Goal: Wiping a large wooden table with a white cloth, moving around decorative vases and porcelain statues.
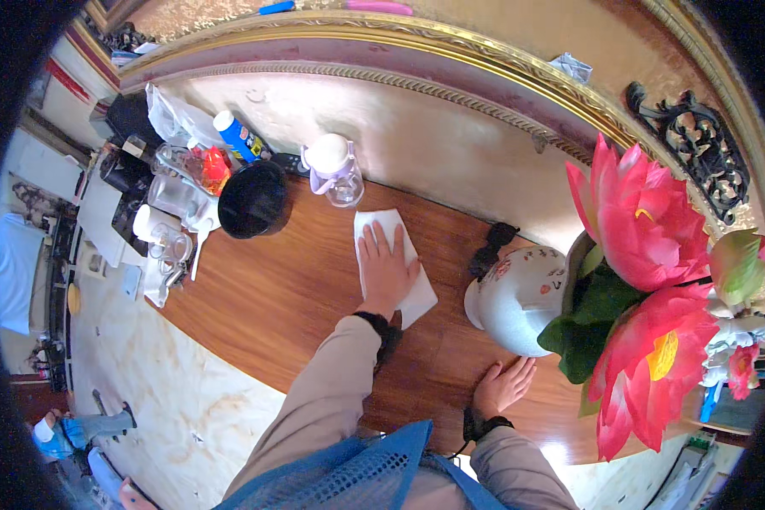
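My left hand (386,268) lies flat, fingers spread, on a white cloth (417,290) on the wooden tabletop (306,268). Beyond it stands a clear bottle (338,172) with a white and lilac lid. Palm down, my right hand (502,387) rests on the wood with nothing in it, close to the base side of a white painted vase (523,299). Large pink artificial lotus flowers (644,223) rise from the vase. Sunglasses or a similar dark item (494,248) lie behind the vase.
At the left are a black bowl (253,199), a blue bottle with a white cap (239,137), a glass mug (171,245) and a plastic bag (178,118). A gold-framed mirror or panel (382,38) borders the back. A person (83,430) is at the far lower left.
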Tool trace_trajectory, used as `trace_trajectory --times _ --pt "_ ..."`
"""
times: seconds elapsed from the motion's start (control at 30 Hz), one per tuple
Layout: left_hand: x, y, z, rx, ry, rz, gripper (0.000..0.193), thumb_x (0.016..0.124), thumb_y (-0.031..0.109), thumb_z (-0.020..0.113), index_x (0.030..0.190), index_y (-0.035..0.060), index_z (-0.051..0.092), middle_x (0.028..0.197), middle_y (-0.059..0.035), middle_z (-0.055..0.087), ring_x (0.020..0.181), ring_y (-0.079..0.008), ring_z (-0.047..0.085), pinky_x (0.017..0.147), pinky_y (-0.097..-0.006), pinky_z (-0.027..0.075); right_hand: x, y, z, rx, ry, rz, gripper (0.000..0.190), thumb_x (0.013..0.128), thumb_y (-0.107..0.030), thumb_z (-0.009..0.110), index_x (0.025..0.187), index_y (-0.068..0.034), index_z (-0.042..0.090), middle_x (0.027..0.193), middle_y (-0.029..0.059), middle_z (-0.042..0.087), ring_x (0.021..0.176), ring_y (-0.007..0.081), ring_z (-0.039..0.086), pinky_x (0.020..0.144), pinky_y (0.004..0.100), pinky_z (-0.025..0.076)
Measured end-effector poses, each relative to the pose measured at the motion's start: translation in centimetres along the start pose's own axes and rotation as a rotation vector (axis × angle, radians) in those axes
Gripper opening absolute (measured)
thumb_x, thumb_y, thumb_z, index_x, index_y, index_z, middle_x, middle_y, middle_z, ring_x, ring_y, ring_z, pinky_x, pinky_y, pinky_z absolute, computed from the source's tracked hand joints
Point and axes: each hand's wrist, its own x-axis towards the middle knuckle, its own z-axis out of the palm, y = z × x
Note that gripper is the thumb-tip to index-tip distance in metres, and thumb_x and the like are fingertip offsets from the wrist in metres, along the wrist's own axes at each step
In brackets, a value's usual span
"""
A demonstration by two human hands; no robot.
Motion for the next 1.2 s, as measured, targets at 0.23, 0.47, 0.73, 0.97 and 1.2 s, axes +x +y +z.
trace_trajectory --times 0.23,0.47,0.73,0.97,1.2 --pt "-9.2 0.3 -3.3 -0.068 -0.115 0.174 0.076 0.09 0.05 0.054 0.152 0.0088 0.035 0.153 -0.0344 0.026 0.145 -0.0503 0.02 0.119 -0.0568 0.015 1.6 2.8 5.4 -0.028 0.366 -0.143 0.065 0.099 -0.037 0.048 0.153 -0.006 0.028 0.158 0.0156 0.029 0.147 0.0321 0.026 0.119 0.047 0.021" --pt "-15.8 -0.7 -4.0 -0.135 -0.243 0.27 0.079 0.091 0.054 0.052 0.153 0.0084 0.033 0.154 -0.0356 0.024 0.145 -0.0521 0.019 0.119 -0.0599 0.012 2.2 3.6 6.5 -0.021 0.523 -0.221 0.063 0.097 -0.04 0.049 0.149 -0.005 0.037 0.155 0.0135 0.036 0.144 0.0336 0.031 0.118 0.0479 0.026" --pt "-5.4 -10.2 -2.7 0.036 0.076 -0.065 0.076 0.089 0.047 0.058 0.148 0.0043 0.038 0.154 -0.0319 0.026 0.143 -0.0482 0.025 0.118 -0.057 0.019 2.3 3.9 7.1 -0.08 0.506 -0.218 0.061 0.099 -0.04 0.047 0.149 -0.008 0.037 0.157 0.0105 0.035 0.145 0.0303 0.031 0.117 0.0465 0.027" --pt "2.4 -13.8 -0.9 0.013 0.064 -0.156 0.082 0.091 0.048 0.057 0.153 0.0027 0.028 0.157 -0.0295 0.023 0.148 -0.042 0.02 0.121 -0.0495 0.016 2.5 4.2 6.9 -0.074 0.474 -0.203 0.062 0.099 -0.042 0.045 0.149 -0.006 0.036 0.157 0.0121 0.035 0.145 0.0322 0.03 0.117 0.0485 0.026" --pt "6.0 -15.8 -0.6 0.004 0.005 -0.102 0.081 0.09 0.05 0.056 0.15 0.0008 0.034 0.158 -0.0299 0.021 0.149 -0.0423 0.017 0.122 -0.0491 0.014 2.8 4.3 6.9 -0.048 0.48 -0.225 0.062 0.1 -0.043 0.045 0.148 -0.004 0.037 0.156 0.0158 0.034 0.145 0.0346 0.03 0.117 0.0498 0.025"
